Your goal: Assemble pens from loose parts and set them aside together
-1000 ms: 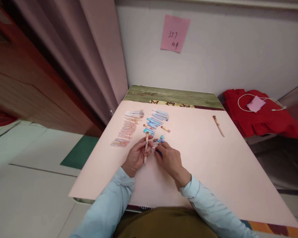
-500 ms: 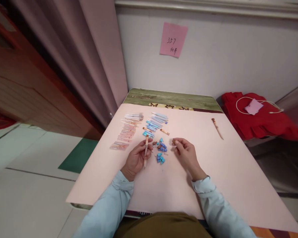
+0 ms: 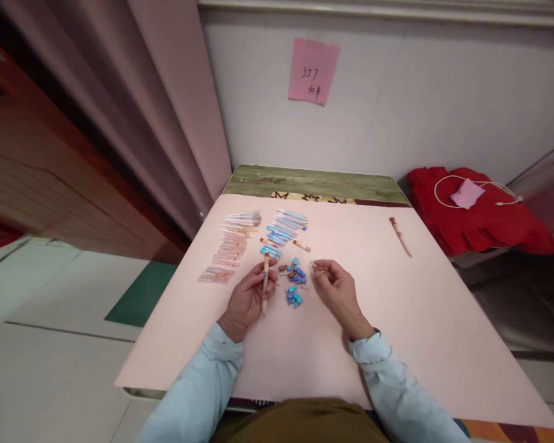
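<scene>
My left hand (image 3: 245, 303) is closed around a tan pen (image 3: 265, 274) with a brown upper end, held nearly upright with its tip down. My right hand (image 3: 340, 294) pinches a small brown piece (image 3: 316, 269) between thumb and fingertips, a little above the paper. Between the hands lies a loose pile of small blue and brown pieces (image 3: 297, 275), with a second cluster of blue pieces (image 3: 294, 298) nearer me. Beyond them rest a short tan barrel with a brown end (image 3: 301, 246) and a column of blue pen parts (image 3: 284, 229).
Pale pink paper (image 3: 350, 375) covers most of the table. Clear and pinkish pen parts (image 3: 230, 249) line the left side. A tan pen with a brown topper (image 3: 400, 236) lies far right. Beyond the right edge sits red cloth (image 3: 502, 224) with a white cable.
The small brown piece has turned in my right fingertips, now showing a paler end. My left hand keeps the pen almost as before. The whole view has shifted slightly.
</scene>
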A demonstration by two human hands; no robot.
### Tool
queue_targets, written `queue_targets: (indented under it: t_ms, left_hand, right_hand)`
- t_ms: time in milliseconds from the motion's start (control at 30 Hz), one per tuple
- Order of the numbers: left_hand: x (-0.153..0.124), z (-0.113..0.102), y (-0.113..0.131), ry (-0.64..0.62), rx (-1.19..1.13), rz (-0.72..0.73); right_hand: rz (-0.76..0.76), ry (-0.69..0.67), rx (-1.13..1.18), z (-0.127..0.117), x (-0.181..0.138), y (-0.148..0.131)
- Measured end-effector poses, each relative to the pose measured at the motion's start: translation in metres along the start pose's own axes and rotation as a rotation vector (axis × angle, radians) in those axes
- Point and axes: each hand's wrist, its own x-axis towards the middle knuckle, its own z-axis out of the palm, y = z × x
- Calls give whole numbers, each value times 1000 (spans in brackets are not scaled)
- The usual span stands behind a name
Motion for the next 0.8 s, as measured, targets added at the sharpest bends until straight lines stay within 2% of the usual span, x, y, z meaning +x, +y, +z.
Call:
queue_targets:
  t_ms: [167, 500, 567, 667, 800]
  left_hand:
    - [0, 0, 0, -8, 5, 3]
    - [-2, 2, -2, -11, 119, 12]
    - [-4, 4, -3, -19, 140, -5]
    - [-7, 7, -5, -68, 219, -34]
    - [-11, 14, -9, -156, 285, -90]
  right_hand:
    - [-169, 21, -323, 3, -3, -2]
    - [-195, 8, -504, 3, -2, 7]
    - [-170, 32, -435, 3, -2, 4]
    - [-73, 29, -132, 5, -3, -10]
    - [116, -266, 278, 9, -7, -36]
